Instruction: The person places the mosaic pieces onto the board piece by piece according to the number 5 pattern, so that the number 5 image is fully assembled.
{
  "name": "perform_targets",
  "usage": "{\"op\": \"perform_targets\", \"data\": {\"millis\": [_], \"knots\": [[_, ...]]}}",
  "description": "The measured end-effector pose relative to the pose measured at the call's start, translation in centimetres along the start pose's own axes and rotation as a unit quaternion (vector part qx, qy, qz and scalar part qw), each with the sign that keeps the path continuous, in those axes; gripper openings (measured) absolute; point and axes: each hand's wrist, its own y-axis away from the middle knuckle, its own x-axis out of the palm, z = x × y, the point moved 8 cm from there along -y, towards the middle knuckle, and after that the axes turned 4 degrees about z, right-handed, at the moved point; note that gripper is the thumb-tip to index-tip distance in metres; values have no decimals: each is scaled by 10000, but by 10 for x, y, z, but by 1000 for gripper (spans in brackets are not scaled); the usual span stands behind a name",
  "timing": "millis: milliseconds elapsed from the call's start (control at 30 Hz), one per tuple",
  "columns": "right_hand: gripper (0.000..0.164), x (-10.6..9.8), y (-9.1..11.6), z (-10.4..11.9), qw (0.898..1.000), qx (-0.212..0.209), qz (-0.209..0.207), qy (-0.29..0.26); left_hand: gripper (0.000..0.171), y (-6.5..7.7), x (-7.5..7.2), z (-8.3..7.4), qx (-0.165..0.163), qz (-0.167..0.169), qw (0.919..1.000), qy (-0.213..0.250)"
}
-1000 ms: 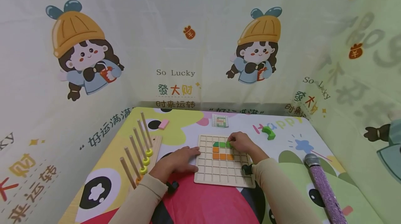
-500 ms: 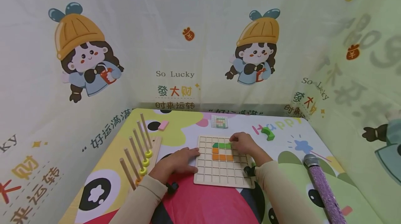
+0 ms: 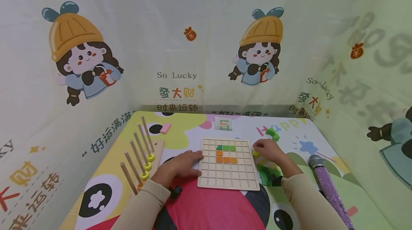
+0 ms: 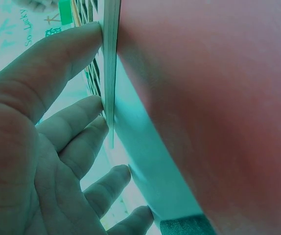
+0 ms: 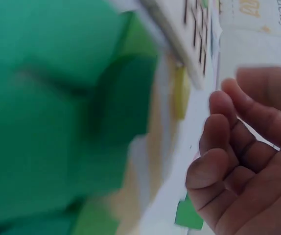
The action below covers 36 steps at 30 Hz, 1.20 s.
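Observation:
A wooden grid board (image 3: pixel 209 176) lies in front of me, with green pieces (image 3: pixel 229 148) in one row and orange pieces (image 3: pixel 226 160) below them. My left hand (image 3: pixel 180 165) steadies the board's left edge, its fingertips (image 4: pixel 89 36) touching the rim. To the right of the board is my right hand (image 3: pixel 269 150), its fingers loosely curled. A yellow piece (image 3: pixel 256 153) lies just under its fingertips; in the right wrist view that yellow piece (image 5: pixel 181 93) is apart from the hand. Green blocks (image 3: pixel 266 174) lie near the right wrist, partly hidden by it.
A small pattern card (image 3: pixel 223 123) lies behind the board. At the left stands a peg rack (image 3: pixel 157 147) with yellow rings on its rods. A pink block (image 3: pixel 165 128), a green curved block (image 3: pixel 273 134) and a purple microphone (image 3: pixel 331 190) also lie on the table.
My right hand has left the green row on the board and moved right, off the board's edge. The green row now shows fully. My left hand stays at the board's left edge.

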Motion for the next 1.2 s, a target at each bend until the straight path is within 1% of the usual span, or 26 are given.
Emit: {"op": "perform_targets", "data": {"millis": [133, 200, 333, 433, 633, 767, 867, 1033, 1200], "knots": [[13, 4, 17, -3, 9995, 30, 252, 192, 67, 0, 1, 1, 18, -8, 10000, 29], [13, 5, 24, -4, 9990, -20, 325, 306, 67, 0, 1, 1, 5, -16, 10000, 47], [18, 10, 33, -6, 9981, -174, 443, 397, 68, 0, 1, 3, 3, -17, 10000, 57], [22, 16, 37, -8, 9977, -112, 537, 399, 67, 0, 1, 3, 2, -9, 10000, 61], [22, 19, 38, -6, 9960, 138, 512, 726, 67, 1, 0, 2, -13, -29, 10000, 52], [22, 18, 36, -6, 9939, 436, 495, 881, 68, 1, -1, 1, 9, -24, 9999, 99], [23, 17, 34, -5, 9936, 508, 464, 895, 68, 2, -1, 0, 5, -21, 9999, 113], [24, 15, 34, -7, 9941, 633, 423, 767, 68, 3, -2, -1, -24, -25, 9999, 117], [18, 12, 33, -8, 9950, 513, 280, 804, 68, 3, -2, -1, -19, -19, 9999, 133]]}}
